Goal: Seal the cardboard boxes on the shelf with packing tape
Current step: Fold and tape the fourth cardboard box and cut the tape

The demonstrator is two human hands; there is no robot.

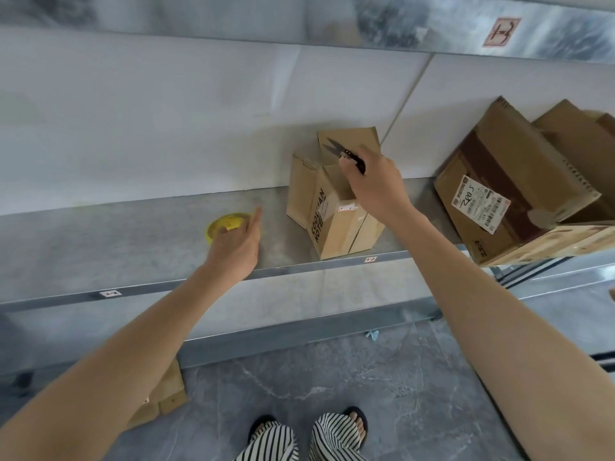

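Observation:
A small cardboard box (pixel 332 221) with open top flaps stands on the metal shelf (pixel 133 241), printed with dark letters on its side. My right hand (pixel 372 184) hovers over its top and grips small black snips (pixel 342 153), blades pointing up and left. A yellow roll of tape (pixel 226 224) lies flat on the shelf to the left of the box. My left hand (pixel 236 244) reaches over the roll with the forefinger stretched out; its fingers partly hide the roll, and whether they touch it is unclear.
Larger cardboard boxes (pixel 519 191) are piled at the right end of the shelf, one bearing a white shipping label. An upper shelf (pixel 299 24) hangs overhead. Flat cardboard (pixel 166 394) lies on the grey floor near my feet.

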